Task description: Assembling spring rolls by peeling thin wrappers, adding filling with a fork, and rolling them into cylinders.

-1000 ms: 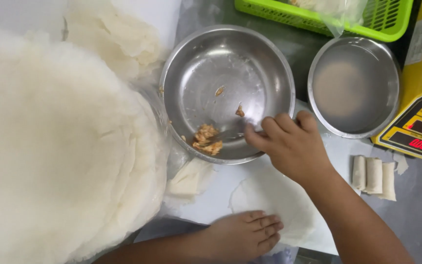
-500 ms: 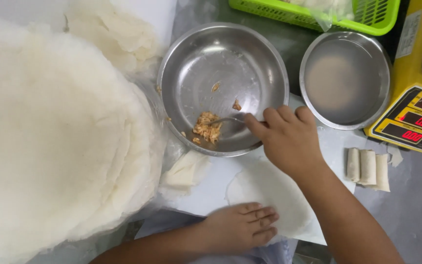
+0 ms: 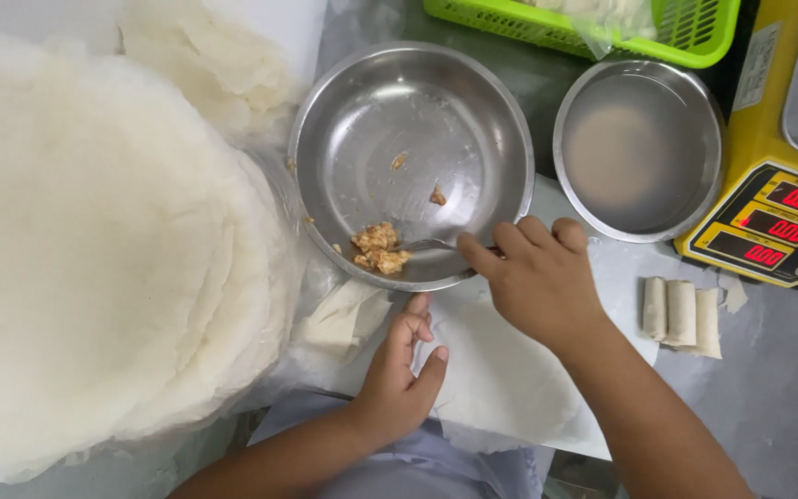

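**A:** What fills the left of the scene?

**B:** A wide stack of round white wrappers (image 3: pixel 94 259), with loose torn sheets (image 3: pixel 214 55) piled at its far edge.

**A:** And beside it?

**B:** A large steel bowl (image 3: pixel 473 102), nearly scraped clean, with a small clump of brownish filling (image 3: pixel 379 249) at its near rim. To its right stands a smaller steel bowl (image 3: pixel 639 148) of cloudy liquid, then a yellow scale (image 3: pixel 768 212) with red digits. A green basket (image 3: pixel 584 28) sits at the far edge.

**A:** The hands?

**B:** The right hand (image 3: pixel 542 282) is curled shut around a spoon (image 3: pixel 431 245), its tip touching the filling. The left hand (image 3: pixel 404 374) holds nothing; its fingers are loosely spread, one fingertip reaching up to the bowl's near rim, the palm over a single wrapper (image 3: pixel 501 379) lying flat on the counter near the person.

**A:** Anything smaller?

**B:** Three finished rolls (image 3: pixel 681 314) lie side by side, right of the right wrist, near the scale.
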